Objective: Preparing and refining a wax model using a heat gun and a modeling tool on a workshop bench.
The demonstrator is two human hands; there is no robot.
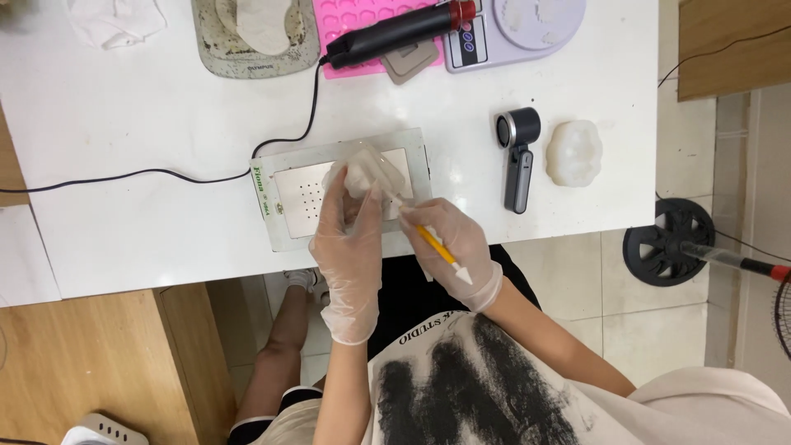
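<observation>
My left hand [350, 247], in a clear glove, holds a small translucent white moulded piece [362, 171] over a flat metal plate with small holes [309, 198] set in a pale frame. My right hand [453, 243], also gloved, grips a thin yellow-handled tool [437, 245] like a pen, its tip pointing at the white piece. Both hands meet at the plate's front right corner, near the table's front edge.
A black handheld device with a round lens [519, 156] and a white flower-shaped mould [574, 152] lie to the right. A black heat gun [395, 33], pink mould sheet [346, 16], lilac scale [527, 25] and dirty tray [255, 37] sit at the back. A black cable [165, 175] crosses left.
</observation>
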